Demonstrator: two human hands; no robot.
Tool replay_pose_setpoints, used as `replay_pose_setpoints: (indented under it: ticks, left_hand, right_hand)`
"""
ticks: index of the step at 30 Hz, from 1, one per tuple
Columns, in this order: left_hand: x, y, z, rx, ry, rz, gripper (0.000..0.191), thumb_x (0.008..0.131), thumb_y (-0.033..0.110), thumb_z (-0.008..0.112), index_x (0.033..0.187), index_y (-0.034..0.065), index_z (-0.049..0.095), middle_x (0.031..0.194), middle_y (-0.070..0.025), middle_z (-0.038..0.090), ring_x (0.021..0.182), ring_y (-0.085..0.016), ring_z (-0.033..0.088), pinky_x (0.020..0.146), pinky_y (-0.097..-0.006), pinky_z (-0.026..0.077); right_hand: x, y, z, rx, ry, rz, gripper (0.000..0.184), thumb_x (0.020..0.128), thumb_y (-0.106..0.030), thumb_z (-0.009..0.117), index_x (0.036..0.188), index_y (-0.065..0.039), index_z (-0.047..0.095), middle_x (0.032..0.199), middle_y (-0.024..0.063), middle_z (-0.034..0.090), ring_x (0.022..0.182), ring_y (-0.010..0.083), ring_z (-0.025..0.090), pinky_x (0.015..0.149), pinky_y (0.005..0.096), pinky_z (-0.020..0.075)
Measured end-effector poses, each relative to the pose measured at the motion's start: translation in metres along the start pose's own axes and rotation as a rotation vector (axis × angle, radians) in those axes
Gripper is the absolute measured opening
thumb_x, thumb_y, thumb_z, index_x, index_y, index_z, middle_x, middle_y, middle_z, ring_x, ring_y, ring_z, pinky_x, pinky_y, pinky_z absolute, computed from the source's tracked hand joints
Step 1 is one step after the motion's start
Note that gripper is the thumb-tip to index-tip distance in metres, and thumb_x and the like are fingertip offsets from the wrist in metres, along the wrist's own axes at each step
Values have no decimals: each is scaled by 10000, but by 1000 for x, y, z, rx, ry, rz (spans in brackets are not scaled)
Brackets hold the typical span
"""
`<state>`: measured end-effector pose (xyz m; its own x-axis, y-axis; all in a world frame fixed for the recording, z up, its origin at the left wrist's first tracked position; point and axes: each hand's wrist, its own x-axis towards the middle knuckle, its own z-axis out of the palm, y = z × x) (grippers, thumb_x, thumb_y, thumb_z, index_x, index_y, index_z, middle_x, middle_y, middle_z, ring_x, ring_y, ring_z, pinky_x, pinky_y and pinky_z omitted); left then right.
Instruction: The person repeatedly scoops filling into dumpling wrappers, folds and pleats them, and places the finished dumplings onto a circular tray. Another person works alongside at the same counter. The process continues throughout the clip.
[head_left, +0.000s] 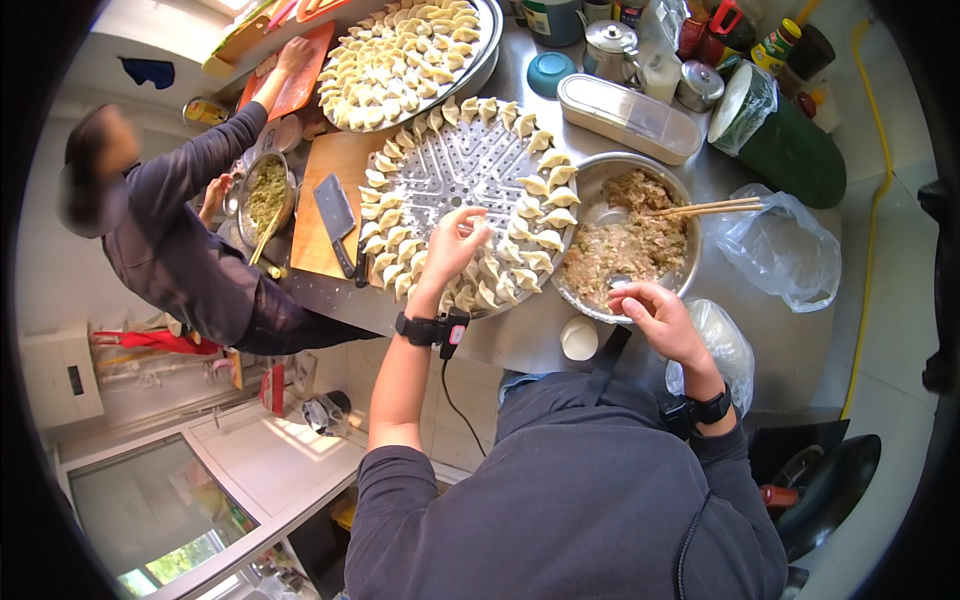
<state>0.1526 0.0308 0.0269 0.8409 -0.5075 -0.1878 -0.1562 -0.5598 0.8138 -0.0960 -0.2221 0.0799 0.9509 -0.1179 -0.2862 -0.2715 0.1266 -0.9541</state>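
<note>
My left hand is over the lower middle of a round perforated metal tray, its fingertips closed on a small pale dumpling. Rows of folded dumplings line the tray's rim. At the near edge of a metal bowl of minced filling, my right hand has its fingers curled by a spoon; whether it grips the spoon is unclear. Chopsticks lie across the bowl's right rim. A stack of round dough wrappers sits on the steel table just below the bowl.
Left of the tray, a cleaver rests on a wooden board. A co-worker stands at the left, beside a bowl of green filling. A second dumpling tray, a lidded container and plastic bags surround the work area.
</note>
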Motion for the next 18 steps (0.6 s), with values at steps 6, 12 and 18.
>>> replay_pose_setpoints:
  ticks: [6, 12, 18]
  left_hand:
    - [1, 3, 15, 264, 117, 93, 319, 820, 199, 706, 1094, 47, 644, 844, -94, 641, 697, -142, 627, 662, -287, 520]
    - [-3, -2, 17, 190, 143, 79, 328, 851, 204, 681, 1161, 111, 628, 767, -54, 618, 640, -117, 602, 605, -262, 488]
    - [-19, 26, 17, 415, 265, 152, 327, 842, 225, 684, 1143, 116, 618, 910, -131, 516, 732, -251, 574, 692, -352, 479]
  right_hand:
    - [-24, 13, -17, 43, 91, 19, 219, 953, -114, 537, 1111, 20, 607, 981, 71, 654, 913, 125, 611, 818, 264, 489]
    - [-50, 22, -37, 29, 250, -32, 206, 949, -102, 544, 1102, 20, 606, 953, 69, 659, 913, 129, 621, 831, 264, 488]
    - [-69, 32, -46, -277, 379, -83, 196, 927, -57, 546, 1104, -4, 609, 943, 88, 665, 886, 154, 638, 783, 268, 496]
